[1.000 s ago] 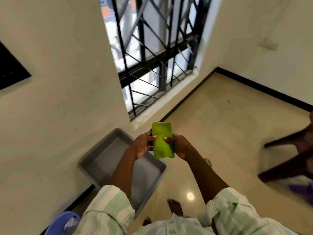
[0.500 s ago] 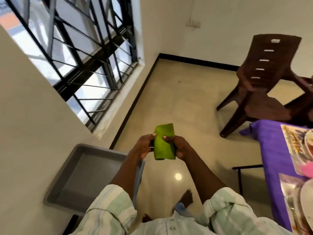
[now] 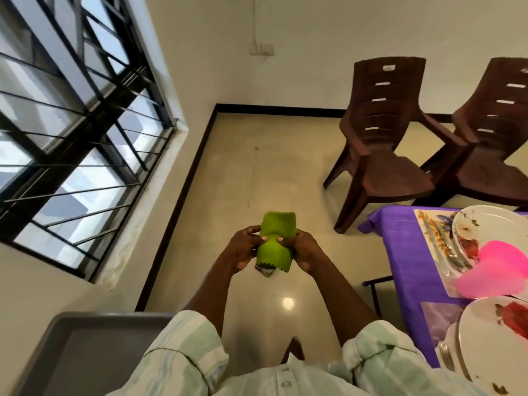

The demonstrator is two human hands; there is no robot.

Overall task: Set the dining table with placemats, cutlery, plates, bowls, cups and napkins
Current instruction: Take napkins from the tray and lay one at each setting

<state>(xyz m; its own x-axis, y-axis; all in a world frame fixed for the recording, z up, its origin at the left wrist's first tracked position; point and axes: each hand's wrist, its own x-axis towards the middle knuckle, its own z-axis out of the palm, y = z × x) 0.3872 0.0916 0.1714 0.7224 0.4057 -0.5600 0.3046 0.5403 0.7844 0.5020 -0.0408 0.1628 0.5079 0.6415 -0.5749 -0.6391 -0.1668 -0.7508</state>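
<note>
Both my hands are clamped on the green napkin [image 3: 275, 242], left hand [image 3: 243, 248] and right hand [image 3: 305, 250] squeezing its middle, held up over the floor. Surface [image 3: 400, 252] w/ purple cloth is off to the right, plates [image 3: 491, 224] + pink cup [image 3: 498, 270] on it. Two brown chairs [image 3: 383, 144] behind it, grey bin [image 3: 94, 355] bottom left.

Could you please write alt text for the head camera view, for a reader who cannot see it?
Both hands, left and right, pinch a folded green cloth napkin at its middle above a beige tiled floor. At right, a purple-clothed table carries white floral plates and a pink napkin; two brown plastic chairs stand beyond.
</note>
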